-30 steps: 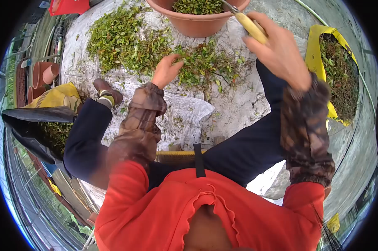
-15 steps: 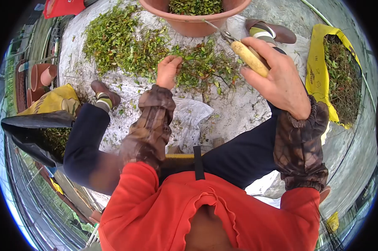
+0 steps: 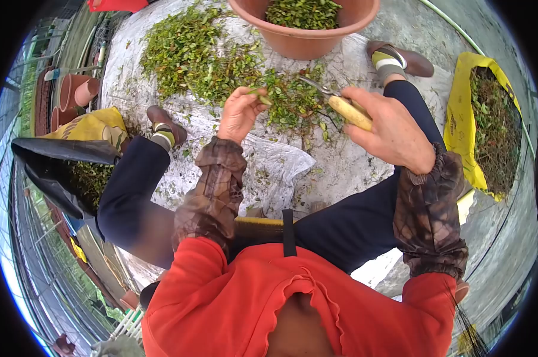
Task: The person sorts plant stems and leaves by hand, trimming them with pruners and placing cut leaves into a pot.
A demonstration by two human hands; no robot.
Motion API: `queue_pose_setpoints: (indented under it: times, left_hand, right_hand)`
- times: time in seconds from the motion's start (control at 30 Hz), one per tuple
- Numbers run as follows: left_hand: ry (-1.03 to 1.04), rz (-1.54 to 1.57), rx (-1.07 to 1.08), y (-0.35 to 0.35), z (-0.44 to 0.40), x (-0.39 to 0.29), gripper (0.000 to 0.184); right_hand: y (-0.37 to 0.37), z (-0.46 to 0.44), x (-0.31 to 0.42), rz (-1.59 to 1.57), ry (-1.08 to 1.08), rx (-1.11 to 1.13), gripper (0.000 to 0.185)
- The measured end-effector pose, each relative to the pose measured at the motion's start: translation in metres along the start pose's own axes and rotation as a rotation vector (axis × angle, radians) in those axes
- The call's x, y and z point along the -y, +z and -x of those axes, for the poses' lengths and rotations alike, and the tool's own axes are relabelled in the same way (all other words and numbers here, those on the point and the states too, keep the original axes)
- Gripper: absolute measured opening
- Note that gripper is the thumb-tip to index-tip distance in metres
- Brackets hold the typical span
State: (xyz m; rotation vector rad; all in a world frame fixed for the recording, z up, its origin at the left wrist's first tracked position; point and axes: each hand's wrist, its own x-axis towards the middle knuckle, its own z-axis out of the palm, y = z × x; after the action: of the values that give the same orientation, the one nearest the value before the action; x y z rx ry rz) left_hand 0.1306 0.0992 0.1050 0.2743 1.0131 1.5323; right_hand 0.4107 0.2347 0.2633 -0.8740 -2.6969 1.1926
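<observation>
In my right hand (image 3: 394, 128) are garden snips (image 3: 347, 112) with pale yellow handles, gripped between thumb and fingers. Their thin metal blades point up and left, toward my other hand. My left hand (image 3: 239, 113) pinches a small leafy cutting (image 3: 262, 96), its green leaves poking out past the fingertips. A short gap separates the cutting from the blades. Under and beyond both hands, a spread of loose green and reddish leafy cuttings (image 3: 191, 59) covers part of the white ground sheet (image 3: 221, 169).
A large terracotta-coloured tub (image 3: 307, 41) with leafy cuttings inside stands at the front. To the right is a yellow bag (image 3: 459, 119) full of stems and leaves. A black bag (image 3: 61, 146) with cuttings lies by my left knee, near brown pots (image 3: 72, 98).
My left hand has lifted slightly off the pile with a leafy cutting in its fingers. The snips have dropped a little and come closer to it. The view has shifted slightly.
</observation>
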Motion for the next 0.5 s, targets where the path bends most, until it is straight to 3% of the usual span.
queue_pose_setpoints:
  times: [0.1, 0.13, 0.23, 0.27, 0.37, 0.47, 0.5]
  left_hand:
    - [0.096, -0.727, -0.313, -0.003, -0.015, 0.023, 0.036]
    - [0.115, -1.104, -0.432, -0.035, -0.026, 0.041, 0.062]
    - [0.240, -1.595, -0.773, -0.037, -0.034, 0.072, 0.067]
    - [0.227, -1.612, -0.789, -0.045, -0.042, 0.087, 0.063]
    - [0.033, -1.327, -0.463, -0.001, -0.044, 0.087, 0.058]
    - [0.127, -1.275, -0.230, 0.017, -0.039, 0.113, 0.050]
    - [0.173, -1.221, -0.249, 0.019, -0.032, 0.110, 0.047]
  right_hand:
    - [0.001, -0.003, 0.002, -0.001, 0.017, 0.037, 0.044]
    - [0.001, -0.004, 0.002, -0.002, 0.021, 0.042, 0.044]
    - [0.002, -0.005, 0.004, 0.025, 0.042, 0.061, 0.044]
    - [0.003, -0.005, 0.004, 0.021, 0.018, 0.032, 0.042]
    - [0.006, -0.008, 0.005, 0.018, -0.041, -0.034, 0.039]
    - [0.005, -0.008, 0.008, 0.022, -0.042, -0.042, 0.042]
    - [0.005, -0.008, 0.008, 0.027, -0.039, -0.042, 0.042]
